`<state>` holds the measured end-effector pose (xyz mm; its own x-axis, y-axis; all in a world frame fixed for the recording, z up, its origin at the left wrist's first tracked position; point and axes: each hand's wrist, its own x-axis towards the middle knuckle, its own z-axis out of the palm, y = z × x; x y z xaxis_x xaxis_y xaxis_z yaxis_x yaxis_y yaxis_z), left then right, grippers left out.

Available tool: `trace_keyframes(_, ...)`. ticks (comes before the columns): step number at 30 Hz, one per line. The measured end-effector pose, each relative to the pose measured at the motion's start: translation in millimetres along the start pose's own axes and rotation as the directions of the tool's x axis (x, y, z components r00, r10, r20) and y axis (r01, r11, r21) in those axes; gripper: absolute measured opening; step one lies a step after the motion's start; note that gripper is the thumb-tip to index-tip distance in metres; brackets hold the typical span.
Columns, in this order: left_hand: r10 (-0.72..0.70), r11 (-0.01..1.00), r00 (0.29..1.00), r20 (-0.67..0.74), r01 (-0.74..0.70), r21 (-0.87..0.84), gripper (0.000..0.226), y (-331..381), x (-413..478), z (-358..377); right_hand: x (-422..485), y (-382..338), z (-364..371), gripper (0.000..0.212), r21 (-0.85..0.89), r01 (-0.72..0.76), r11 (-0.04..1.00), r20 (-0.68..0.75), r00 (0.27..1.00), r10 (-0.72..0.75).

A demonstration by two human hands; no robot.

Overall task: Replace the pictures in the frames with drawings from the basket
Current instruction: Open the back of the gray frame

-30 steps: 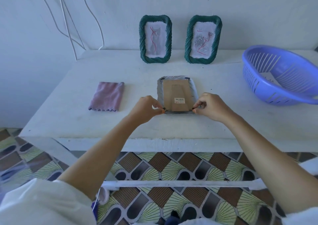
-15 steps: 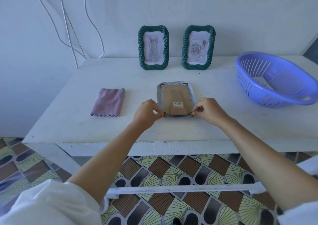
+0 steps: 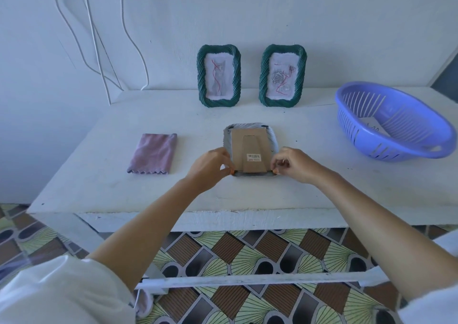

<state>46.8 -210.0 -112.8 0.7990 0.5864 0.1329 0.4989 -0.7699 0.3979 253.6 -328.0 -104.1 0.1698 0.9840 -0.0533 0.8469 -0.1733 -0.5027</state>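
Note:
A picture frame (image 3: 249, 131) lies face down in the middle of the white table (image 3: 99, 189), its brown cardboard back with a barcode sticker facing up. My left hand (image 3: 210, 166) pinches the frame's near left corner and my right hand (image 3: 295, 163) pinches its near right corner. Two green twisted frames stand against the wall, the left frame (image 3: 219, 75) with a cat drawing and the right frame (image 3: 283, 75) with a rose drawing. A blue slotted basket (image 3: 396, 122) sits at the right, with a sheet of paper partly visible inside.
A folded purple cloth (image 3: 153, 153) lies left of the face-down frame. White cables (image 3: 99, 38) hang down the wall at the back left. The table's front edge runs just under my forearms, above a patterned tiled floor.
The view has tilted up a little, so the table objects sit lower in the picture. Both hands stay at the frame's near corners, with the fingertips shifting slightly.

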Motion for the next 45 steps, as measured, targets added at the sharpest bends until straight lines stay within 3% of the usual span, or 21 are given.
trace_keyframes(5,0.051,0.998,0.996,0.070,-0.053,0.036,0.013,-4,4,-4,0,-2,-1,0.014,-0.023,0.013,1.000,0.104,0.995,-0.011)
trace_keyframes(13,0.081,0.996,0.989,0.122,-0.086,0.038,0.013,-5,8,-6,5,4,-2,0.023,0.067,0.006,0.998,0.130,0.991,-0.015)
trace_keyframes(26,0.146,0.988,0.969,0.199,-0.152,0.014,0.013,-11,14,-7,17,8,-7,0.019,0.040,-0.006,0.999,0.196,0.981,-0.002)
trace_keyframes(30,0.135,0.991,0.967,0.215,-0.137,-0.005,0.012,-15,16,-9,17,9,-11,0.009,0.020,0.009,1.000,0.212,0.977,-0.013)
trace_keyframes(32,0.077,0.989,0.986,0.150,-0.057,-0.134,0.011,-18,16,-9,15,11,-16,0.013,0.092,0.004,0.996,0.196,0.980,-0.022)
trace_keyframes(35,-0.155,0.922,0.987,-0.044,0.128,-0.364,0.011,-16,24,-8,20,16,-24,0.015,0.261,-0.038,0.965,0.022,0.999,0.033)
trace_keyframes(39,-0.377,0.893,0.922,-0.093,0.335,-0.300,0.021,-7,48,1,41,16,-20,0.015,0.326,-0.177,0.929,-0.176,0.954,0.244)
trace_keyframes(45,-0.506,0.846,0.862,-0.034,0.487,-0.218,0.022,1,69,14,61,9,-4,0.019,0.250,-0.311,0.917,-0.184,0.915,0.360)
